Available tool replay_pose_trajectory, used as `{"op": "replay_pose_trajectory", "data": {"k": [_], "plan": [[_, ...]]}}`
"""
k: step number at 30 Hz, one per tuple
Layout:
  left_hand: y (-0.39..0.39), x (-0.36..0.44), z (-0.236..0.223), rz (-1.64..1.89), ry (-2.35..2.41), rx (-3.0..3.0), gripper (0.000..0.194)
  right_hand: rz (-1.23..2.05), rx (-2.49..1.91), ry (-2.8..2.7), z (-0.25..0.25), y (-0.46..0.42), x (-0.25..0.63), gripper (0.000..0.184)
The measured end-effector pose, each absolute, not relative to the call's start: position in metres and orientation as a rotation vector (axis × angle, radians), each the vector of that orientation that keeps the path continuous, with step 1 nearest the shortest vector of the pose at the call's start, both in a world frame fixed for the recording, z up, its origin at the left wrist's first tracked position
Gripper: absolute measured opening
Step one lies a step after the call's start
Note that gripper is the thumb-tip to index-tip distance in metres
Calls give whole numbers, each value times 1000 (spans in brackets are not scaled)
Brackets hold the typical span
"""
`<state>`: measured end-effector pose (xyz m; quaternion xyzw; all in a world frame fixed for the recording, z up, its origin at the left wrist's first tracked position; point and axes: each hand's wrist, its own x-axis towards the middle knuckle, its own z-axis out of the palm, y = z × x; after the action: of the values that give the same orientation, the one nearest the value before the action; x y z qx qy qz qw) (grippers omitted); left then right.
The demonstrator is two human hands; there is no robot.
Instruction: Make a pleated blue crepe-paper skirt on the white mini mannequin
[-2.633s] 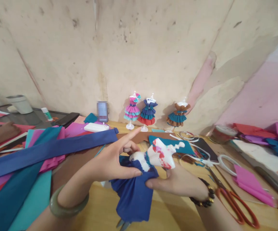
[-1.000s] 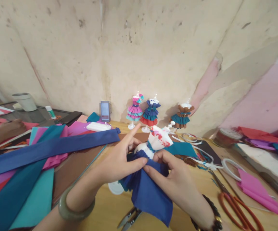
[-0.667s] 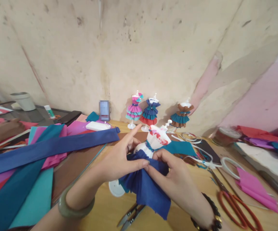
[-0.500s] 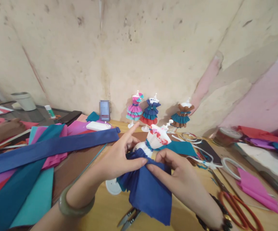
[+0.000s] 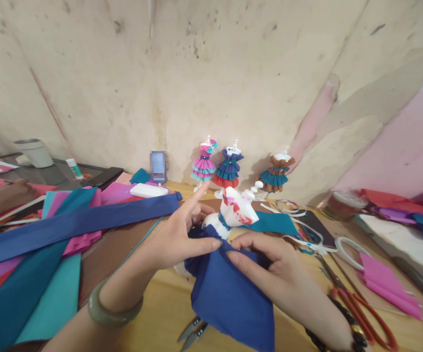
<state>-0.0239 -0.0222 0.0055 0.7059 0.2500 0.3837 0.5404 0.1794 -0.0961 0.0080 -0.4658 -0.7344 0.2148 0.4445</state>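
Observation:
A small white dress form (image 5: 238,208) with red smears on its bust leans to the right in front of me. Dark blue crepe paper (image 5: 233,298) is gathered at its waist and hangs down in a broad sheet. My left hand (image 5: 185,234) presses the pleated top edge with its thumb, index finger pointing up, other fingers behind the form. With thumb and fingers my right hand (image 5: 266,264) pinches the upper edge of the same paper, right of the left thumb. Small thread snips (image 5: 193,332) lie on the table below the paper.
Dressed mini forms (image 5: 228,166) stand along the wall. Blue, teal and pink paper strips (image 5: 83,220) cover the left side. Orange-handled scissors (image 5: 365,313), a white ring (image 5: 348,252) and a pink roll (image 5: 389,288) lie right. Another person's hand (image 5: 11,195) shows at far left.
My right hand has shifted slightly right and down, drawing the blue paper out wider. The dress form has tilted and moved a little left; its base is now mostly hidden.

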Motion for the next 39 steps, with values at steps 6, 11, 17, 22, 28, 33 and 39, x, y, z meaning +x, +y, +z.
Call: {"op": "replay_pose_trajectory", "data": {"k": [6,11,17,22,28,33,39], "plan": [[-22,-22,6,920,503,1568,116,450,-1106,-1826,6,-97,179,8],[-21,-21,5,926,499,1564,116,416,-1082,-1794,6,-96,177,8],[-21,-21,4,941,506,1567,114,398,-1120,-1743,5,-98,176,2],[-20,-22,3,931,488,1557,109,401,-1151,-1699,2,-96,176,4],[-19,-21,0,924,479,1553,109,450,-1165,-1674,3,-96,174,6],[-19,-21,-2,890,474,1559,109,446,-1205,-1653,6,-97,174,8],[-20,-21,0,889,474,1579,107,452,-1184,-1643,8,-95,173,9]]}}
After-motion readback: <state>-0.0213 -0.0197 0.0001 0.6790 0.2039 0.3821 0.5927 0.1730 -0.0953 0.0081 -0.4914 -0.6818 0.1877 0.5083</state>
